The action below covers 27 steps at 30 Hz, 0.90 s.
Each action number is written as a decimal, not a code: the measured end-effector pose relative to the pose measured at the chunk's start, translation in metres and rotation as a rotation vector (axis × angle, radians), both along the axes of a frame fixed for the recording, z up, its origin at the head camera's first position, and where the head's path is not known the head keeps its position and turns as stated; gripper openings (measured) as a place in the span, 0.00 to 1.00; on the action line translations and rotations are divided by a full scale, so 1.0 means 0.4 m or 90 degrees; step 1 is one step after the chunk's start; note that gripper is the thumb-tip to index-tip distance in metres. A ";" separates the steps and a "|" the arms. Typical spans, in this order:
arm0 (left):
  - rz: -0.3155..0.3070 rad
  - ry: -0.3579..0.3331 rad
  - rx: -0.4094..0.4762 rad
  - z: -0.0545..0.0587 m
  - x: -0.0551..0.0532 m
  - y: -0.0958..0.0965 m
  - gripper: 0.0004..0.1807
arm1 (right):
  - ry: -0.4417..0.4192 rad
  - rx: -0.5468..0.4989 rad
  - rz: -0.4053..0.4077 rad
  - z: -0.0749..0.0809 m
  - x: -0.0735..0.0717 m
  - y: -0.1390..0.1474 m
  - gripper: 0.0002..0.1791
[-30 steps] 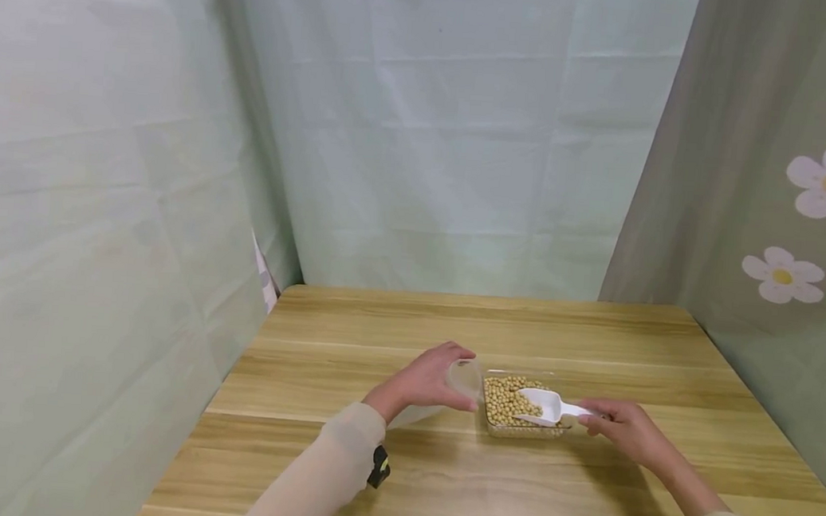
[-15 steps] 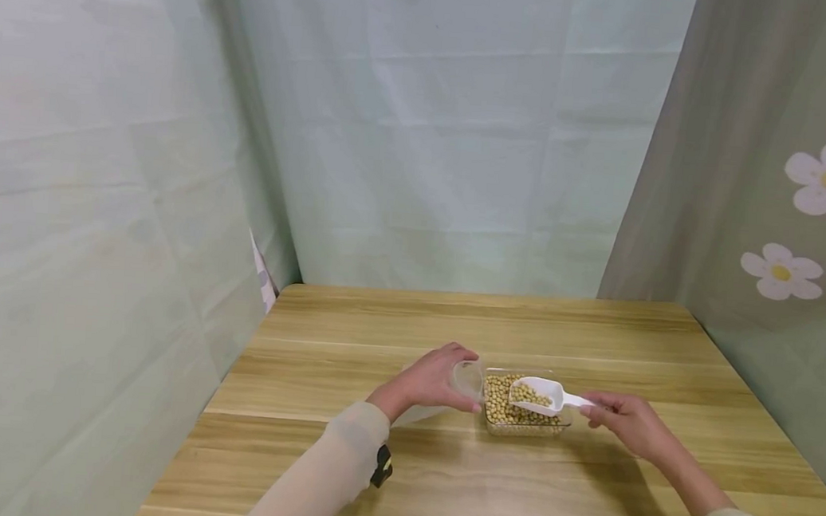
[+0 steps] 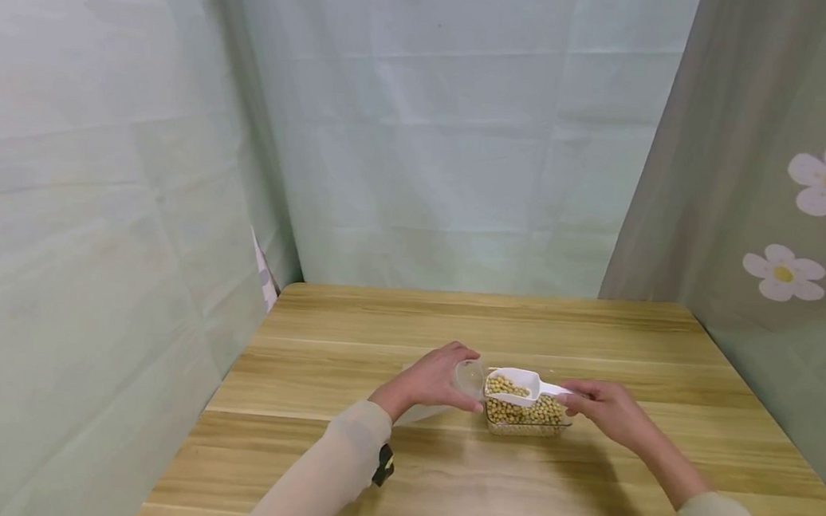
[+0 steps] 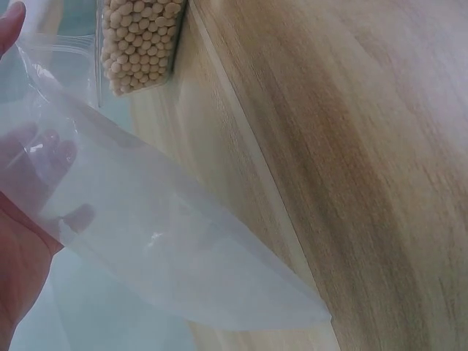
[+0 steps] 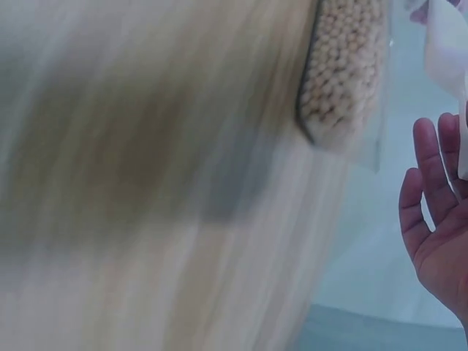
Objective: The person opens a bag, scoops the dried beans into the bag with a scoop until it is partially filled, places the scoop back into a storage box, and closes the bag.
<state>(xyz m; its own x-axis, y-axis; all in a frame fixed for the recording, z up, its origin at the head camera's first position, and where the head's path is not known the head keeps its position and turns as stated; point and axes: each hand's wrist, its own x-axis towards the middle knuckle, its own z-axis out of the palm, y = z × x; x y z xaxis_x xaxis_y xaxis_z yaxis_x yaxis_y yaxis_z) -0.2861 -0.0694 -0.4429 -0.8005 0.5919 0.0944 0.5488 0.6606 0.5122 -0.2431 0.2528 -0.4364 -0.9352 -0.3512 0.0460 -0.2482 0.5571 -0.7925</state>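
Note:
In the head view my left hand holds a clear plastic zip bag by its spread mouth, thumb on the near side and fingers on the far side. The bag's body slopes down to the tabletop in the left wrist view and looks unfilled. My right hand grips the handle of a white scoop carrying a load of pale yellow soybeans. The scoop's tip is beside the bag's mouth, above the left part of a clear rectangular container. More soybeans fill that container.
Everything rests on a wood-grain table. Pale green cloth hangs behind and to the left, and a flowered curtain hangs on the right.
My right hand has raised the scoop out of the soybeans with a load in it and carried it left to the bag's mouth. My left hand and the bag have hardly moved.

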 end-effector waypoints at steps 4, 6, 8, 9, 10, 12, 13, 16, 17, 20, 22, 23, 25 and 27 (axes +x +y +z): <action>0.002 -0.006 -0.007 -0.001 -0.001 0.003 0.50 | 0.016 0.016 0.005 0.023 -0.012 -0.046 0.22; 0.000 -0.003 -0.010 -0.002 -0.003 0.004 0.50 | 0.048 0.042 0.011 0.032 -0.017 -0.068 0.21; -0.004 0.000 -0.013 -0.003 -0.004 0.006 0.51 | 0.078 0.071 0.016 0.038 -0.020 -0.086 0.19; -0.005 0.002 -0.015 -0.004 -0.005 0.006 0.51 | 0.092 0.084 0.019 0.041 -0.020 -0.092 0.18; -0.006 0.004 -0.018 -0.004 -0.006 0.007 0.51 | 0.106 0.098 0.022 0.044 -0.020 -0.098 0.17; -0.007 0.005 -0.019 -0.007 -0.007 0.007 0.51 | 0.129 0.118 0.023 0.048 -0.020 -0.106 0.15; -0.007 0.005 -0.018 -0.007 -0.008 0.007 0.51 | 0.134 0.124 0.022 0.050 -0.020 -0.108 0.14; -0.006 0.006 -0.018 -0.009 -0.009 0.007 0.51 | 0.148 0.138 0.016 0.057 -0.021 -0.112 0.12; -0.007 0.006 -0.017 -0.009 -0.010 0.007 0.51 | 0.148 0.140 0.014 0.059 -0.021 -0.113 0.12; -0.010 0.003 -0.019 -0.009 -0.012 0.008 0.52 | 0.148 0.145 0.012 0.064 -0.019 -0.113 0.12; -0.014 -0.004 -0.018 -0.009 -0.012 0.008 0.52 | 0.150 0.148 0.010 0.066 -0.018 -0.113 0.13; -0.016 -0.007 -0.018 -0.009 -0.012 0.008 0.53 | 0.156 0.151 0.009 0.066 -0.018 -0.113 0.13; -0.021 -0.014 -0.021 -0.009 -0.011 0.009 0.54 | 0.167 0.157 0.008 0.068 -0.018 -0.112 0.13; -0.026 -0.018 -0.025 -0.010 -0.010 0.009 0.55 | 0.176 0.162 0.004 0.069 -0.017 -0.112 0.11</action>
